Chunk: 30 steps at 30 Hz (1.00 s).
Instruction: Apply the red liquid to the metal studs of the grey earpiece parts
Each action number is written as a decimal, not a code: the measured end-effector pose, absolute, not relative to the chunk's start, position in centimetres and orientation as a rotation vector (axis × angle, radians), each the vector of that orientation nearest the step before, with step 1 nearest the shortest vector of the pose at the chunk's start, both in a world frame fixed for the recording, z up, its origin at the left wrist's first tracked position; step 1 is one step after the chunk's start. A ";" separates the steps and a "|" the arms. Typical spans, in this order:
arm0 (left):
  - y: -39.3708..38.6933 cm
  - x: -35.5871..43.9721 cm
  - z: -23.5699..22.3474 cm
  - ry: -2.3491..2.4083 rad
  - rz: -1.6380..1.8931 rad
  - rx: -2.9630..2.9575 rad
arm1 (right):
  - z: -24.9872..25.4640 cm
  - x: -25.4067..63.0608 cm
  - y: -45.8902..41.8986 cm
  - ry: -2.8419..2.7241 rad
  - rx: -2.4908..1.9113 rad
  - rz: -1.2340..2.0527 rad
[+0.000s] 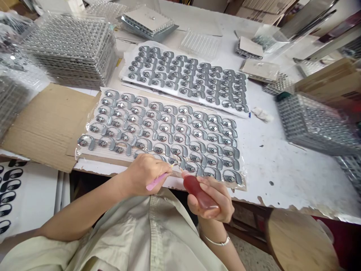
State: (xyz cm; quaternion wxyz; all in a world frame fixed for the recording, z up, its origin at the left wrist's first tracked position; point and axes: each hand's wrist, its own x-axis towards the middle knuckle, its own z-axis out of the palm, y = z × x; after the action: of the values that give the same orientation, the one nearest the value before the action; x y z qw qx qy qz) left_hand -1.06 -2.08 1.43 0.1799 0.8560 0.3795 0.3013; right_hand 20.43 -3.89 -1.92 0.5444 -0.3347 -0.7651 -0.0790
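My left hand (pixel 148 171) is closed around a thin pink-handled tool (pixel 156 181), whose small yellowish tip shows beyond the fingers near the front row of parts. Wrapped in my right hand (pixel 218 199) is a red squeeze bottle (pixel 199 192), tilted so its nozzle points up and left, close to that same row. Both hands are at the front edge of the near sheet (pixel 93 152). Rows of grey curved, hook-like parts (pixel 180 139), each with a shiny faceted round piece, cover it. My left hand hides some front-row parts.
Behind lies a second sheet of similar grey parts (pixel 184 77). Stacked trays of small shiny pieces (pixel 70 49) stand back left, with more trays (pixel 318 120) at right. Cardboard (pixel 42 124) lies on the left. A round wooden stool (pixel 300 241) is below the table edge.
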 end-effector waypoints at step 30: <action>-1.3 -1.7 1.6 1.032 0.875 2.187 | -2.4 19.9 -3.0 -1.687 -0.784 -0.134</action>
State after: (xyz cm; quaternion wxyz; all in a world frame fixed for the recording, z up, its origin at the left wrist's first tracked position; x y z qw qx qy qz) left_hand -1.68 -1.29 1.60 0.2811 0.8162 0.3851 0.3264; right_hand 19.87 -2.97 -2.42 0.5957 -0.3378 -0.7264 -0.0577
